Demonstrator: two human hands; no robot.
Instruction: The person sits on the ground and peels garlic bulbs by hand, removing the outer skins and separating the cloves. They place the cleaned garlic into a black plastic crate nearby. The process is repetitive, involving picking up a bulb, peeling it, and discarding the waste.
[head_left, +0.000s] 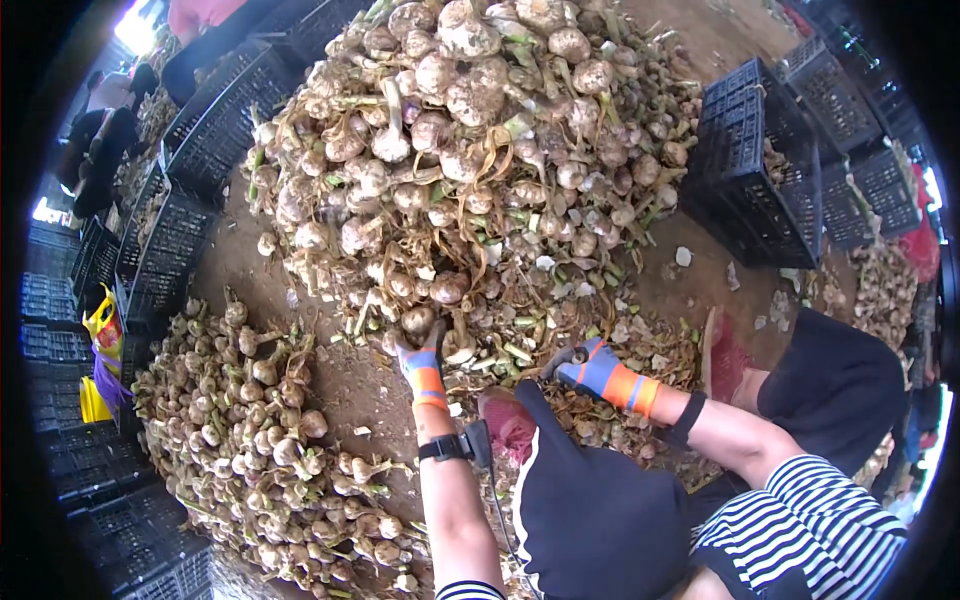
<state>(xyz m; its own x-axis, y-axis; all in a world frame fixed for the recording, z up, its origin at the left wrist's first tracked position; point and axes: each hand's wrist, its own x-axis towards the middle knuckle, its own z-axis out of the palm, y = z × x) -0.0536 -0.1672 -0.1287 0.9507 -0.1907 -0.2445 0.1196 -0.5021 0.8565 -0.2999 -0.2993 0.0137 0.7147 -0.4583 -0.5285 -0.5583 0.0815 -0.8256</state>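
A large heap of garlic bulbs (465, 112) with roots and cut stems rises in front of me. My left hand (422, 356), in a blue and orange work glove, reaches to the heap's near edge, its fingers at a garlic bulb (418, 320); whether they grip it is unclear. My right hand (589, 367), gloved alike, is bent over the stem scraps (517, 351) near my knee, with its fingers curled; what lies inside them is hidden. A smaller garlic pile (247, 420) lies to the left.
Black plastic crates (750, 165) stand at the right, and more crates (217, 112) line the left. My pink shoes (510, 424) rest among the scraps. A yellow and purple bag (106, 352) hangs by the left crates. Part of another person (105, 135) shows at the upper left.
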